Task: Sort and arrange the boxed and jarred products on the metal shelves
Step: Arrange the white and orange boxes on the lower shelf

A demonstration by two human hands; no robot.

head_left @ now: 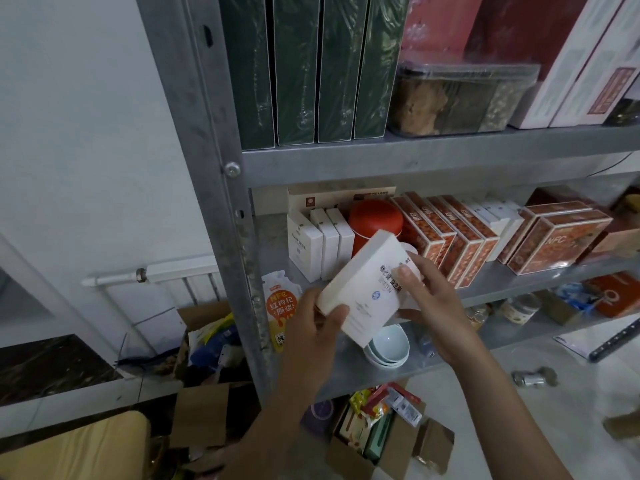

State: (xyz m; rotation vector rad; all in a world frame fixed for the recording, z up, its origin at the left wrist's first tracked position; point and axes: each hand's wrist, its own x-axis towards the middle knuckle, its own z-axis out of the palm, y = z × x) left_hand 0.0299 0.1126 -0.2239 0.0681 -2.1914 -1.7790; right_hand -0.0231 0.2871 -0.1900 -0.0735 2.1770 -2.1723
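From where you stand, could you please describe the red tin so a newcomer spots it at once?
Look at the middle metal shelf, below the tall green boxes. The red tin stands between slim white boxes and orange patterned boxes; it alone is round.

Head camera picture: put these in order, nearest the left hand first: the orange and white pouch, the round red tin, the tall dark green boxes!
From the left hand:
1. Orange and white pouch, just left of it, beside the shelf post.
2. Round red tin, on the middle shelf, behind.
3. Tall dark green boxes, on the upper shelf.
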